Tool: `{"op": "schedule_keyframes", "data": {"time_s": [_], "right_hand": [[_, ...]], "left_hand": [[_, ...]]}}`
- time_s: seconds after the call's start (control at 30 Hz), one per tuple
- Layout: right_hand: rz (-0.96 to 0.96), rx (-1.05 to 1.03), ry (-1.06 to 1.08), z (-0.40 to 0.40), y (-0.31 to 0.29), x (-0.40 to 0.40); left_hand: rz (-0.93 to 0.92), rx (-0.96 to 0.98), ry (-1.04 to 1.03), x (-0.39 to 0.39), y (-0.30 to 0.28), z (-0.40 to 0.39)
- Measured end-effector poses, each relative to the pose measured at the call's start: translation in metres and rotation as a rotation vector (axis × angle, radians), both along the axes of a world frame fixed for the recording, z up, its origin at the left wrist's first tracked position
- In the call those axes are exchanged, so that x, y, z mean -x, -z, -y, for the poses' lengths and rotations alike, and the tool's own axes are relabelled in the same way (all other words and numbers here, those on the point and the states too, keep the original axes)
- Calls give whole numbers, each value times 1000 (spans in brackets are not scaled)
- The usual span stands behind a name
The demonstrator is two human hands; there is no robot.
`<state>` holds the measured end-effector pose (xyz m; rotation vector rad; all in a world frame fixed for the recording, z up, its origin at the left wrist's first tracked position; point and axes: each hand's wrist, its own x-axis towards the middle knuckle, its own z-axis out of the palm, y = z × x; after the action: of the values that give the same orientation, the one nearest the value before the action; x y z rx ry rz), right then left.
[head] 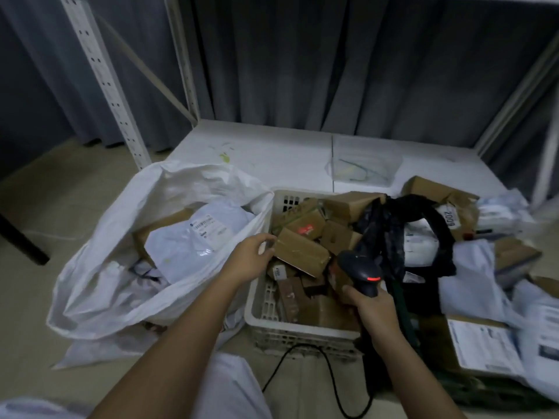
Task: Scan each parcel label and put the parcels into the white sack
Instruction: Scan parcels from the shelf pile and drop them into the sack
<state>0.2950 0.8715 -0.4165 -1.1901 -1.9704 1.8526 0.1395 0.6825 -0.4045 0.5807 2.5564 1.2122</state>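
A white plastic crate (266, 322) in the middle holds several brown cardboard parcels. My left hand (249, 258) grips the left end of one brown box (302, 252) lying on top of the pile. My right hand (373, 313) holds a black barcode scanner (361, 272) with a red light on its head, and a red glow falls on a box (305, 228) further back. The white sack (121, 261) stands open to the left of the crate, with a white mailer bag (193, 237) and brown boxes inside.
A black garment (393, 234) drapes over parcels at the crate's right side. More boxes and white mailers (484, 297) lie on the floor at right. A white metal rack (99, 71) stands behind, with a low white shelf (272, 152). The scanner's black cable (302, 358) runs along the floor.
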Motion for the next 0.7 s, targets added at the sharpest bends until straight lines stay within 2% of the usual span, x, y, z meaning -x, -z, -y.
{"op": "schedule_keyframes", "data": {"time_s": [0.2, 0.4, 0.47, 0.6, 0.7], "right_hand": [[10, 20, 147, -42, 23, -19], [17, 39, 120, -57, 38, -30], [10, 33, 114, -59, 46, -31], [2, 44, 129, -66, 61, -28], [4, 61, 156, -71, 69, -26]], "left_hand": [[197, 59, 109, -35, 43, -78], [293, 158, 196, -55, 98, -118], [331, 117, 236, -56, 115, -123], [263, 91, 267, -56, 137, -138], [116, 119, 266, -55, 145, -156]]}}
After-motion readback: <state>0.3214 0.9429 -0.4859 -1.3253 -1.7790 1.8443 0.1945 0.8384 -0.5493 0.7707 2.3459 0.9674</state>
